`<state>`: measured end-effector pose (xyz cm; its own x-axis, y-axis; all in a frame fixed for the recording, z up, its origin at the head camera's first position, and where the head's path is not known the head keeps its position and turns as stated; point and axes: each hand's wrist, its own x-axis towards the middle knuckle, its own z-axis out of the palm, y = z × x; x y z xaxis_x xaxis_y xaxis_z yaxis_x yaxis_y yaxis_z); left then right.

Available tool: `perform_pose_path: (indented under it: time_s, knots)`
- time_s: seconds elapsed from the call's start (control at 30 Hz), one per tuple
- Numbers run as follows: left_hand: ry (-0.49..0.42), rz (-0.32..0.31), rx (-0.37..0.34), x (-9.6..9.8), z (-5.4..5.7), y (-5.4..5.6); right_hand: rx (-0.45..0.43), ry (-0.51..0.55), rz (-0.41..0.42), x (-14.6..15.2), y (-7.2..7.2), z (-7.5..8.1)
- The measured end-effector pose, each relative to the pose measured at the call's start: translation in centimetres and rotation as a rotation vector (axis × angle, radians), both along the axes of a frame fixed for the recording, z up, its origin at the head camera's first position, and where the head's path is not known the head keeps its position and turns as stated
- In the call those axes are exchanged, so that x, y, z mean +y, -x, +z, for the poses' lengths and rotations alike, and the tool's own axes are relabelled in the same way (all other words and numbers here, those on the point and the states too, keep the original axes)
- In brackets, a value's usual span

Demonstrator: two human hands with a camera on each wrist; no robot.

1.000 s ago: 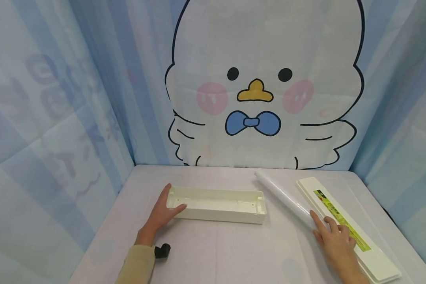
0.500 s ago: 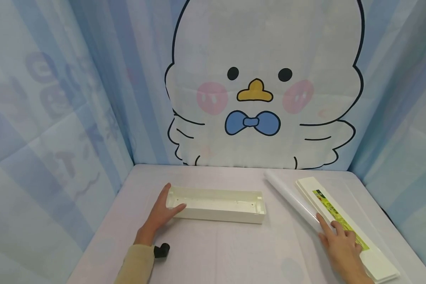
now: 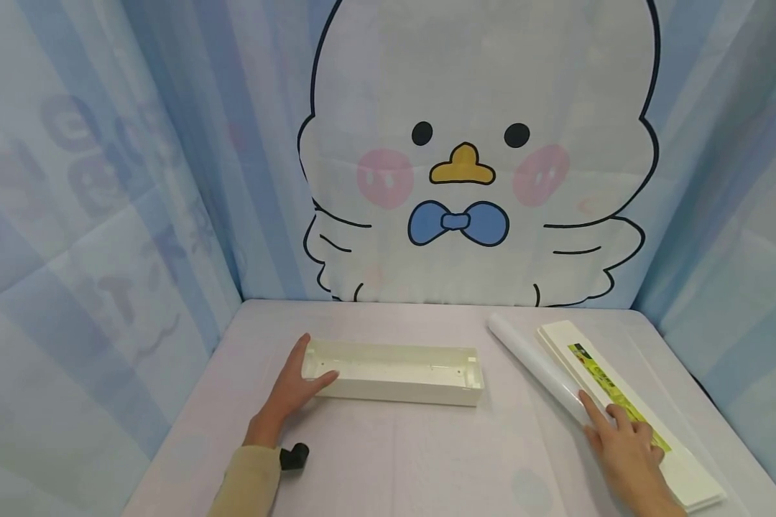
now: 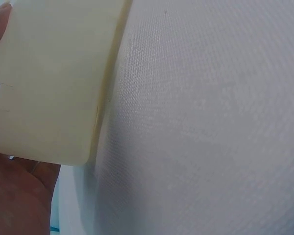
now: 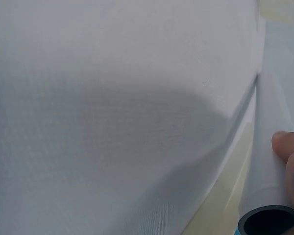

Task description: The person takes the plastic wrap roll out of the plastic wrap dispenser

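An open cream plastic box [image 3: 394, 391], long and shallow, sits mid-table with its hollow side up. My left hand [image 3: 291, 388] grips its left end, thumb over the front rim and fingers at the back; the left wrist view shows the box's end wall [image 4: 49, 93]. To the right, a roll of cling film [image 3: 533, 362] slants away over the table. My right hand [image 3: 627, 452] holds its near end, the index finger along the top; the right wrist view shows the thumb [image 5: 282, 144] against the film and the roll's dark hollow core [image 5: 268, 221].
A long cream lid [image 3: 562, 341] with a yellow-green label lies on the right, parallel to the roll and close beside it. Partly over it is my right hand. A curtain [image 3: 465, 258] with a cartoon bird stands behind the pale tablecloth [image 3: 427, 459].
The roll of cling film and my right hand have shifted a little to the right, nearer the lid. My left hand and the box have stayed in place.
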<state>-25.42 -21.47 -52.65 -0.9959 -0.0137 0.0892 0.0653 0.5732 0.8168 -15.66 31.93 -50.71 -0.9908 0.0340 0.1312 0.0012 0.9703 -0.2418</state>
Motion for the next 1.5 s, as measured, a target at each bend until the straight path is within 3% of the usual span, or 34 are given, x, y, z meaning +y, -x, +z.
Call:
perform_pose_path:
  time_s: [0.37,0.8,1.07,1.5]
  knots:
    - [-0.007,-0.009,-0.038,-0.1,0.1,0.1,-0.082,-0.023,-0.035,-1.0,0.2,0.9]
    - [-0.001,-0.021,-0.052,-0.1,0.0,0.1,-0.063,-0.097,0.035,-1.5,-0.1,0.5]
    - [-0.008,-0.022,-0.055,-0.1,0.2,0.0,0.011,-0.120,0.086,-1.7,-0.5,0.1]
    - [-0.005,-0.015,-0.062,-0.1,0.1,0.1,-0.022,-0.152,0.101,-1.9,-0.5,0.0]
